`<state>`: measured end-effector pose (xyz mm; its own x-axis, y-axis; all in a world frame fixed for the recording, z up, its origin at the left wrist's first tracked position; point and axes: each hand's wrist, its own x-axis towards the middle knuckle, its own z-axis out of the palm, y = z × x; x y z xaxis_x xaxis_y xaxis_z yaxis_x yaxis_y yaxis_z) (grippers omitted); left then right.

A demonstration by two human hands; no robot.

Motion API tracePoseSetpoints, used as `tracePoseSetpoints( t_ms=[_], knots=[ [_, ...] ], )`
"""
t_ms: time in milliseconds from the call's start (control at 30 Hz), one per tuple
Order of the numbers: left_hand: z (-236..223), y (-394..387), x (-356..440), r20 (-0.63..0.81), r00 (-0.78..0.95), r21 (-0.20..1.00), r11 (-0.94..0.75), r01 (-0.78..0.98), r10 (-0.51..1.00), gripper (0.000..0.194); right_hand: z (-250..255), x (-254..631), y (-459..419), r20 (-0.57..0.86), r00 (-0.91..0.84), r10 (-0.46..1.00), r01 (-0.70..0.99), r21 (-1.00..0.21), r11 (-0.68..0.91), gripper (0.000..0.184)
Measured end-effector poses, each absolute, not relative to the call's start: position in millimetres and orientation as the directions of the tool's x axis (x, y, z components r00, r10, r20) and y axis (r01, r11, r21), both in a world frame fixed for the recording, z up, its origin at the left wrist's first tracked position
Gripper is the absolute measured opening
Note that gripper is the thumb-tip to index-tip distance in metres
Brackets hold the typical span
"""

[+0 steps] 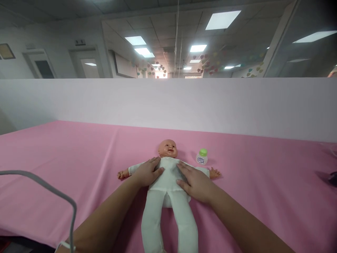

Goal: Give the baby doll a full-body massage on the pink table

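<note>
Two hands lie flat on the baby doll (168, 175) in my head view: my left hand (147, 173) on its chest, my right hand (196, 182) on its belly, fingers spread and gripping nothing. It lies face up on the pink tabletop (65, 158), a small green-capped bottle (202, 156) just beside its head.

A doll (168, 175) in a plain white suit lies on a pink cloth (65, 158), a green-capped clear bottle (202, 157) with a blue-printed label at its two o'clock; a grey cable (52, 191) crosses at eight o'clock.
</note>
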<state>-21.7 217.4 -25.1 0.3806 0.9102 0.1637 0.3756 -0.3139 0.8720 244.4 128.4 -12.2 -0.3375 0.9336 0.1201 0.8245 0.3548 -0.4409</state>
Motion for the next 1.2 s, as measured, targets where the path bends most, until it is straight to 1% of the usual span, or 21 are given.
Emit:
tracePoseSetpoints(
  t_ms=[67,133,200,267,333,433,467,533,600,667,733,800,867,933,1033,1100,1200],
  knots=[
    [-27.8,219.5,-23.6,0.171,0.391,0.87,-0.325,0.372,0.905,0.061,1.6,241.2,112.7,0.165,-0.429,0.888,0.765,-0.458,0.454,0.063],
    [-30.5,221.8,-24.5,0.176,0.404,0.868,-0.335,0.366,0.898,0.063,15.4,233.6,96.6,0.162,-0.577,0.801,0.654,-0.496,0.571,0.051],
    [-33.6,224.3,-24.8,0.186,0.417,0.857,-0.355,0.375,0.89,0.064,24.5,223.4,85.0,0.133,-0.682,0.719,0.563,-0.532,0.632,0.046],
    [-37.1,226.7,-24.5,0.196,0.426,0.846,-0.371,0.382,0.884,0.063,26.2,214.5,81.0,0.101,-0.721,0.685,0.54,-0.537,0.648,0.047],
    [-40.5,228.4,-23.7,0.206,0.434,0.839,-0.387,0.383,0.877,0.061,22.1,209.7,85.1,0.08,-0.708,0.701,0.569,-0.524,0.634,0.056],
    [-44.0,229.6,-22.3,0.233,0.452,0.81,-0.429,0.4,0.861,0.06,12.4,209.2,102.2,0.05,-0.661,0.749,0.633,-0.499,0.592,0.086],
    [-44.5,229.7,-22.0,0.241,0.457,0.8,-0.442,0.405,0.856,0.06,9.5,209.7,109.7,0.038,-0.646,0.762,0.655,-0.486,0.579,0.093],
    [-44.7,230.0,-22.0,0.251,0.469,0.771,-0.468,0.431,0.846,0.061,4.4,210.8,125.8,0.019,-0.608,0.793,0.704,-0.448,0.551,0.097],
    [-43.9,230.4,-22.7,0.232,0.507,0.693,-0.507,0.513,0.83,0.063,-0.2,212.5,141.6,0.016,-0.558,0.829,0.756,-0.403,0.517,0.094],
    [-42.1,230.8,-23.6,0.181,0.565,0.552,-0.559,0.619,0.805,0.066,-4.6,216.0,154.7,0.023,-0.507,0.862,0.798,-0.366,0.479,0.09],
    [-39.8,230.8,-24.4,0.123,0.607,0.417,-0.595,0.687,0.785,0.07,-8.4,221.8,163.1,0.029,-0.462,0.887,0.823,-0.358,0.44,0.09],
    [-37.5,230.6,-25.1,0.091,0.624,0.345,-0.612,0.711,0.776,0.072,-11.0,229.0,166.2,0.034,-0.428,0.903,0.832,-0.375,0.408,0.091],
    [-35.4,230.8,-26.3,0.077,0.629,0.316,-0.617,0.721,0.774,0.074,-12.5,235.9,165.2,0.046,-0.393,0.918,0.835,-0.4,0.378,0.089],
    [-33.2,231.6,-28.2,0.065,0.617,0.299,-0.605,0.738,0.784,0.076,-14.1,241.1,162.3,0.076,-0.348,0.934,0.84,-0.417,0.347,0.078],
    [-26.7,231.6,-31.1,0.032,0.576,0.279,-0.561,0.779,0.817,0.076,-18.9,245.2,159.6,0.13,-0.286,0.949,0.856,-0.411,0.314,0.061],
    [-17.8,227.6,-31.9,0.02,0.547,0.271,-0.531,0.803,0.837,0.073,-23.4,246.0,160.0,0.156,-0.273,0.949,0.863,-0.395,0.314,0.057],
    [3.8,210.2,-30.6,0.048,0.537,0.288,-0.527,0.8,0.842,0.064,-29.4,245.7,162.3,0.185,-0.276,0.943,0.861,-0.388,0.328,0.056]
  ],
)
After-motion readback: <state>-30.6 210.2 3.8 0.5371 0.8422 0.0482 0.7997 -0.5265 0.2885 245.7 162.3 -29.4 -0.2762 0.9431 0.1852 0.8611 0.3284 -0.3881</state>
